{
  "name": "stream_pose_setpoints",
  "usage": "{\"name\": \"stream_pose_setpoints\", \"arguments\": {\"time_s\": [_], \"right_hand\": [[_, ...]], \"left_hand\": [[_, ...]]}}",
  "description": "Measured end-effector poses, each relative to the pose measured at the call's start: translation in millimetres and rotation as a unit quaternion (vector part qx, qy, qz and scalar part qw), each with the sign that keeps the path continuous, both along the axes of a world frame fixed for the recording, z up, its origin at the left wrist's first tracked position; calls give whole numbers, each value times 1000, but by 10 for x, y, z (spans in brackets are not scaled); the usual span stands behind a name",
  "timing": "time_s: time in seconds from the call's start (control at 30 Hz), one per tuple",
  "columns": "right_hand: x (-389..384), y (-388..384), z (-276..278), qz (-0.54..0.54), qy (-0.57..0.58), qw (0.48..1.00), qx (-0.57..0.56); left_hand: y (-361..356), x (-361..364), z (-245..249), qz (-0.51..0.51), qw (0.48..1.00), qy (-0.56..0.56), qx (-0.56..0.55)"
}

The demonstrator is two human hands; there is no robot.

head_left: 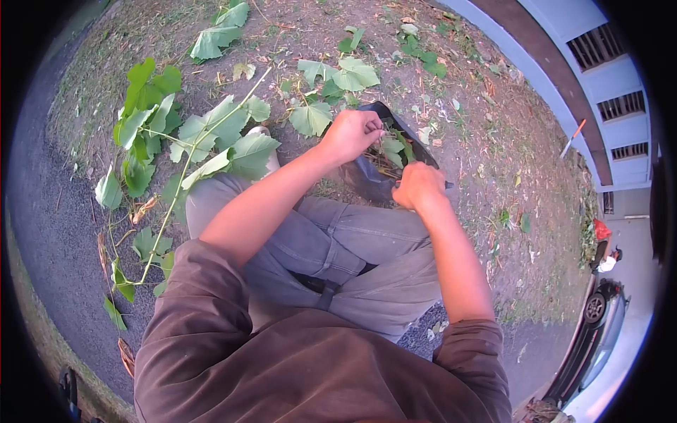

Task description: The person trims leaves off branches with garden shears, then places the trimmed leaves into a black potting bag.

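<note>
A black plastic bag [367, 178] stands on the ground just past my bent knees, its mouth facing up. Inside it lie green leaves [393, 149] and dry stems. My right hand [421, 185] is closed on the near right rim of the bag. Over the left side of the mouth is my left hand [352, 134], its fingers curled in a pinch close to the leaves. What those fingers hold, if anything, is too small to make out.
A long leafy vine [187, 166] lies left of my legs. Broad cut leaves [352, 74] are scattered beyond the bag on soil and short grass. A building wall [564, 77] runs along the right, with an orange-tipped stick [574, 137]. Farther off are a parked car [589, 338] and a person [608, 262].
</note>
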State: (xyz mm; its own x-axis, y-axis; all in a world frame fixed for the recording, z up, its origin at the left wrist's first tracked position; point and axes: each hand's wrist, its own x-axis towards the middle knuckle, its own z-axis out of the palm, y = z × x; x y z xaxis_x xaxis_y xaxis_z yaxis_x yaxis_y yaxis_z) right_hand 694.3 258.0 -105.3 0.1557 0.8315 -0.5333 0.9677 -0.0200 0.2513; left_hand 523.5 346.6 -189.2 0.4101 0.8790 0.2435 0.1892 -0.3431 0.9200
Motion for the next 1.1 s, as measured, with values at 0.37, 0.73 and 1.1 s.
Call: {"name": "stream_pose_setpoints", "arguments": {"time_s": [0.37, 0.73, 1.1], "right_hand": [[70, -121, -150, -45, 51, 985, 159], [311, -529, 318, -113, 133, 961, 214], [224, -727, 172, -129, 320, 878, 332]], "left_hand": [[15, -44, 222, -37, 998, -52, 26], [-24, -158, 443, 22, 991, -59, 116], [335, -633, 626, 69, 911, -348, -210]]}}
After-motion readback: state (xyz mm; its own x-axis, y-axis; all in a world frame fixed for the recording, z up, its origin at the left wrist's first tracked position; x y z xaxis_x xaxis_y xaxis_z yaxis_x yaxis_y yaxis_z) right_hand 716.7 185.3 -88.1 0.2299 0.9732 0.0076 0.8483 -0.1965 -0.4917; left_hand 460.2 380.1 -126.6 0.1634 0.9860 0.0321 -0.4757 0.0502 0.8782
